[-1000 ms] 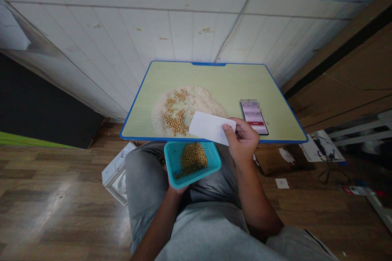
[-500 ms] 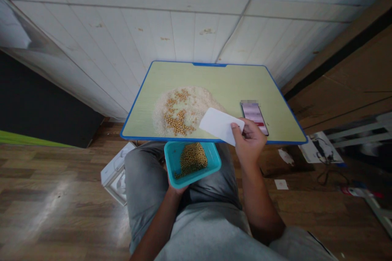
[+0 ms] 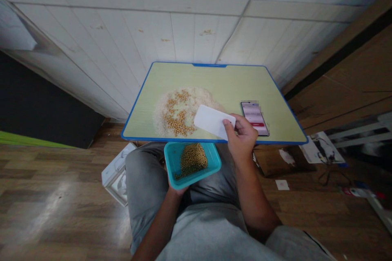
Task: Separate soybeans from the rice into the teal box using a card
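My left hand (image 3: pixel 177 189) grips a turquoise plastic tub (image 3: pixel 214 163) from below, over my lap and just under the table's front edge; most of its fingers are hidden. Yellowish soybeans (image 3: pixel 194 158) lie in the tub, with some small greenish beans along its lower side. My right hand (image 3: pixel 243 136) pinches a white card (image 3: pixel 212 121) between thumb and fingers, above the table. Left of the card is a spread of white rice (image 3: pixel 200 94), with soybeans (image 3: pixel 179 124) scattered in clusters on it.
The small pale-green table (image 3: pixel 232 79) has a blue rim and stands against a white panelled wall. A phone (image 3: pixel 255 118) with a lit screen lies at its right. A white box (image 3: pixel 116 173) stands on the floor at left; cardboard (image 3: pixel 346 77) is at right.
My right hand has moved left with the white card, closer to the soybeans on the table. The tub in my left hand stays nearly where it was.
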`<state>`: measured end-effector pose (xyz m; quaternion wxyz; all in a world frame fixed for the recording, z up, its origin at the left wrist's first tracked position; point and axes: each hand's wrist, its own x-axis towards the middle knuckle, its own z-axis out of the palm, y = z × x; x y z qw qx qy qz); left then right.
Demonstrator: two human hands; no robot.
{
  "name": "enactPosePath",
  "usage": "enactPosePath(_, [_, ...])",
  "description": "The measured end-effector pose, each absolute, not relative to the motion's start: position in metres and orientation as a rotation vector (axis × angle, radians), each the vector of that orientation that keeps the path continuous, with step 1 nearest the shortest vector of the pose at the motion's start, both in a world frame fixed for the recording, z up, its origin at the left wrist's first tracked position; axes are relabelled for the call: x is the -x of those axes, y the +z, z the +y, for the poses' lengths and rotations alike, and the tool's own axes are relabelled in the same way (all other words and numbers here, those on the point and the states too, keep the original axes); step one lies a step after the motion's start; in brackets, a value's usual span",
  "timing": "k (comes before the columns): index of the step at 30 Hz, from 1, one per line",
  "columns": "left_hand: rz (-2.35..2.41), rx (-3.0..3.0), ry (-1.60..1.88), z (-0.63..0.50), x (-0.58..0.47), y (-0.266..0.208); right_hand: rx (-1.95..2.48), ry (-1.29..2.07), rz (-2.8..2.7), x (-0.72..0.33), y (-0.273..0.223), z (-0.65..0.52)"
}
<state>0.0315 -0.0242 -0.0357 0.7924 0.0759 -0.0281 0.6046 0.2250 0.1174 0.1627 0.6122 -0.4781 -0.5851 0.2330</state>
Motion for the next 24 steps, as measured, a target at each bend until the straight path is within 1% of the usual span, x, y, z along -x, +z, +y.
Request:
enactPosePath(6, [-0.045, -0.145, 1.302, -0.026, -0.030, -0.041, 1.107, 0.505, -1.338, -0.223, 0.163, 0.117])
enactPosePath(10, [-0.051, -0.142, 1.299, -0.026, -0.028, -0.044, 1.086, 0.551, -1.359, -0.222, 0.164, 0.116])
enactPosePath(24, [-0.057, -0.109, 1.285, -0.022, -0.032, -0.033, 1.038, 0.615, -1.386, -0.226, 0.166, 0.111])
